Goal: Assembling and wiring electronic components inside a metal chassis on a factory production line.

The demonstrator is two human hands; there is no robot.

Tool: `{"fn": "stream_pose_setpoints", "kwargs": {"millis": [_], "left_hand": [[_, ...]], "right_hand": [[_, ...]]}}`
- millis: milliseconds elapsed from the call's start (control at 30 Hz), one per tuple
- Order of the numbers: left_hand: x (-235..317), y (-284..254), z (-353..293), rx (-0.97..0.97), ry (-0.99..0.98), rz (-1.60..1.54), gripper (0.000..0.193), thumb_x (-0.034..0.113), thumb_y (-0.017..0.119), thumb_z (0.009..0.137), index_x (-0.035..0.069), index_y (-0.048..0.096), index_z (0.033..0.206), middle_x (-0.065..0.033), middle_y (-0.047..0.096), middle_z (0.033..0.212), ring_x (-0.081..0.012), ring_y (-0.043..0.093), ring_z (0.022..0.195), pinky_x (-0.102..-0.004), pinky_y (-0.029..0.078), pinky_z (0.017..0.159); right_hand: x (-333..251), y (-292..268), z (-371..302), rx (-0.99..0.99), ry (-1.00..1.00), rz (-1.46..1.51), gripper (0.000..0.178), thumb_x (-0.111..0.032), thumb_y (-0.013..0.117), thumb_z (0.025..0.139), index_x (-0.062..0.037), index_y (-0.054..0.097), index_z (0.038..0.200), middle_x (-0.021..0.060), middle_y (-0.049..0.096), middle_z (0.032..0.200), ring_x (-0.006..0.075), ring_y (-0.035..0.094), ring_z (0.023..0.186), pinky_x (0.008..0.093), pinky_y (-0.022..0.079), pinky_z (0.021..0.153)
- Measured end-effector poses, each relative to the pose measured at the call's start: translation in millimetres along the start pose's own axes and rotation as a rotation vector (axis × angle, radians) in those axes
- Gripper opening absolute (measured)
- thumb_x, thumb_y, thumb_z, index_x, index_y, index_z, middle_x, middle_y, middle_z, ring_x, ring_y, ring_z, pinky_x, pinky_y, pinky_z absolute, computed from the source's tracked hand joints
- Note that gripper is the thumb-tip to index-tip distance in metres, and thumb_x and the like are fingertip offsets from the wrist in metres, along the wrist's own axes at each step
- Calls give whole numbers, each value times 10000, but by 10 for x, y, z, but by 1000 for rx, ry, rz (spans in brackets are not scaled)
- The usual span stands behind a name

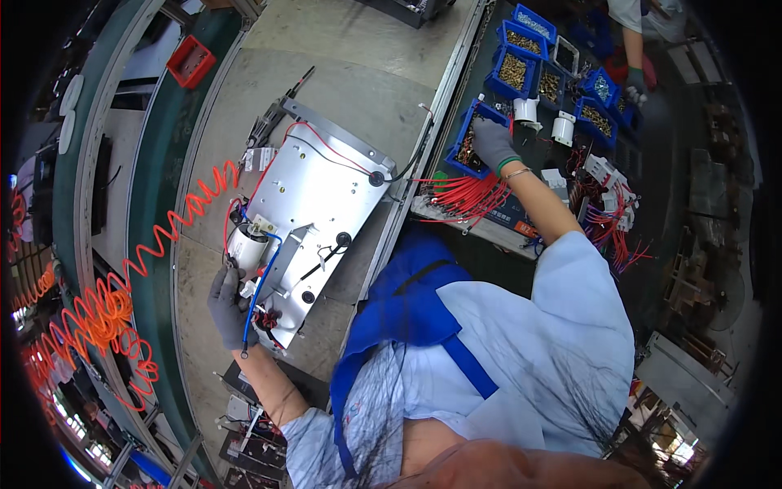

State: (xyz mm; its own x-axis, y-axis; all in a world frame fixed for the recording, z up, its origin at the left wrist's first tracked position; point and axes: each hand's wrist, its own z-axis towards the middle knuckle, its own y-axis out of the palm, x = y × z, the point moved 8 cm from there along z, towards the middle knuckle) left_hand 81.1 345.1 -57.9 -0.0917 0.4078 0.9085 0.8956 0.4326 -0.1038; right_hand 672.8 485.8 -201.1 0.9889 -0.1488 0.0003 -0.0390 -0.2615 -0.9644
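A silvery metal panel (314, 191) lies in front of me, with wires, black grommets and a white cylindrical part (247, 247) on it. My left hand (228, 306), in a grey glove, is at the panel's lower left, fingers bent together at the end of the white part. What they pinch is hidden. A blue wire (265, 281) with a ring end runs beside that hand. On the right, my gloved right hand (493, 145) reaches into a blue bin (461, 155) of small metal parts. Its fingertips are out of sight there.
Red wires (464, 198) lie bundled below the bin. More blue bins (511, 72) of small fasteners and two white cylinders (563, 128) stand beyond. An orange coiled hose (175, 216) hangs at left, near a red bin (191, 63). A co-worker's gloved hand (635, 84) is at upper right.
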Motion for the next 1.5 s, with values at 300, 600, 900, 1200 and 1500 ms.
{"fn": "stream_pose_setpoints", "kwargs": {"millis": [300,600,900,1200,1500], "left_hand": [[64,-93,24,-16,114,237,290,174,620,876,-42,684,1059,-65,666,910,-117,601,761,-261,481,666],[186,-53,17,3,315,256,279,164,664,870,-23,691,1075,-84,704,899,-116,636,756,-264,510,687],[332,-58,-22,82,463,437,259,170,670,850,21,705,1059,-132,703,918,-180,665,784,-290,519,728],[336,-43,-6,66,368,319,262,172,668,844,22,705,1056,-143,716,895,-172,674,766,-293,522,721],[318,-54,15,100,356,235,280,217,650,820,41,711,1029,-161,710,904,-236,689,762,-323,528,723]], "right_hand": [[38,109,178,49,-148,22,182,-184,610,796,-98,651,951,167,667,896,364,645,897,465,496,778],[36,-5,262,92,-211,60,231,-249,671,757,-48,675,869,202,676,890,369,656,865,430,505,764],[-552,-2001,-170,255,-210,1183,255,-90,621,867,-4,683,1099,-11,634,871,26,506,694,188,387,579],[-4414,-2215,-1820,-155,-1121,935,209,-87,645,859,-39,686,1058,77,684,891,131,642,720,247,495,625],[-4844,-1866,-1726,17,-1356,563,173,-139,659,823,-91,689,986,96,641,909,284,624,861,385,509,731]]}}
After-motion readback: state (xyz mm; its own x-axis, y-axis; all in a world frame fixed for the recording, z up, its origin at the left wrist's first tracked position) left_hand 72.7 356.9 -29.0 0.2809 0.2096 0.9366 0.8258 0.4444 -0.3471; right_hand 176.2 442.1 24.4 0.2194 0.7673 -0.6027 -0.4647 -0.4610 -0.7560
